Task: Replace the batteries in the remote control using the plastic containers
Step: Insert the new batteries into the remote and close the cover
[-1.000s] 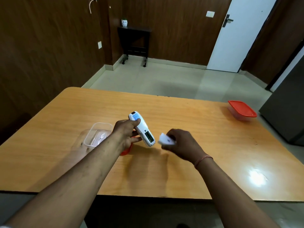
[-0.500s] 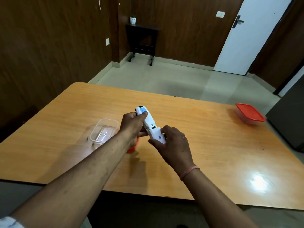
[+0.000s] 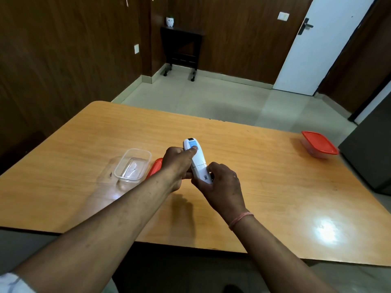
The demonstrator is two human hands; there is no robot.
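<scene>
- A white sleeve [image 3: 10, 282] shows only as a scrap at the bottom left corner, cut off by the frame edge.
- The open clear container [image 3: 132, 166] stands on the wooden table [image 3: 275, 176] left of the hands; glare on its floor makes it hard to tell whether anything lies inside.
- Just right of it, a red lid [image 3: 155, 167] shows only as a sliver, the rest hidden behind the left wrist.
- The left hand [image 3: 177, 166] is closed around the upper part of the white remote control [image 3: 195, 160], thumb pressed on the blue label near its top; the other fingers are hidden behind the body.
- The remote is held above the table's middle, back side up, tilted away from the camera.
- The right hand [image 3: 222, 185], a pink band [image 3: 240, 219] at its wrist, grips the remote's lower end, fingers curled over the panel with the small printed code; the panel's seam is partly covered.
- A second container with a red lid [image 3: 319, 144] sits closed near the table's far right edge, well apart; its contents cannot be made out.
</scene>
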